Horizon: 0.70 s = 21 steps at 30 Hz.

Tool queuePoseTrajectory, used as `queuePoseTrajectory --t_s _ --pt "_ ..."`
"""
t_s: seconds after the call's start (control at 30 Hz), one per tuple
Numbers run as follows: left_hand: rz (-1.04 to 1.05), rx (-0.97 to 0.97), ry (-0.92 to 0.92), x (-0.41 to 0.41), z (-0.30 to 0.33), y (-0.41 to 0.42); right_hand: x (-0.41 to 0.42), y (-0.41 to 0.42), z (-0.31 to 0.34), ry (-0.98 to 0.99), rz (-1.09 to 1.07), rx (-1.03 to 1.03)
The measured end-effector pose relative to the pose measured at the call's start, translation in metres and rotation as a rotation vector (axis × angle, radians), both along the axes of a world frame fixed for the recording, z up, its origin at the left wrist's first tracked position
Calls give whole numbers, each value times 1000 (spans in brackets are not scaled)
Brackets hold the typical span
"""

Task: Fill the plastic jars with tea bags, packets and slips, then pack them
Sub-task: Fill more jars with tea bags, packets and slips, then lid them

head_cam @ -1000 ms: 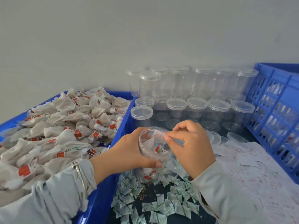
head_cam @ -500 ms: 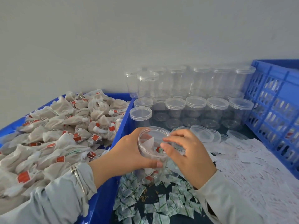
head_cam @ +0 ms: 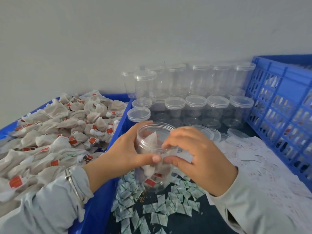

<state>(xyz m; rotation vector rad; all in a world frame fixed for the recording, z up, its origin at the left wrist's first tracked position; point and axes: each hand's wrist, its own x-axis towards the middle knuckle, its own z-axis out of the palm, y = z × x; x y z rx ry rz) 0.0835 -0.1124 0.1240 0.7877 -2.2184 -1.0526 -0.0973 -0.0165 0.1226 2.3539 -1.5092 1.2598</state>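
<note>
While the work sits spread across the bench, we read it from the left, where a blue plastic bin [head_cam: 99, 215] holds a heap of beige mesh tea bags with red tags [head_cam: 55, 132], banked within easy reach of the nearer arm. Our left hand [head_cam: 130, 152] wraps the side of the open clear plastic jar [head_cam: 154, 159], thumb across its front and fingers curled behind, which we judge steadies it so the mouth stays up and open. The jar is lifted just above the dark tabletop [head_cam: 194, 223] at the centre, and through its wall we see several tea bags and a pale folded piece inside. Below it lie scattered small green-and-white sachets [head_cam: 152, 210], close under the hands for the next pick.

Our right hand [head_cam: 197, 159] cups the jar's other side, thumb meeting the left thumb at the front wall and fingertips curved over the rim; we cannot tell whether it pinches anything besides the jar.

Behind stand rows of empty clear lidded jars [head_cam: 195, 105], with loose clear lids [head_cam: 214, 135] just beside the right hand, handy for capping. Further right, white printed paper slips [head_cam: 263, 169] cover the surface, and a blue slatted plastic crate [head_cam: 283, 107] stands at the edge, likely for packing.
</note>
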Motion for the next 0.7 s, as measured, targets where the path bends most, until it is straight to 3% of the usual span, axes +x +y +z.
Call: queuePoseTrajectory --t_s 0.17,0.37,0.5,0.7 --pt "-28 85 153 -14 6 11 -5 10 11 -26 -83 -83" --pt "-53 -23 123 -54 33 24 -39 35 40 12 -176 -144" --pt "-102 -106 122 -106 60 32 -76 62 63 32 -314 -233" --pt "-286 -88 333 -214 101 67 -150 107 105 52 -559 -344"
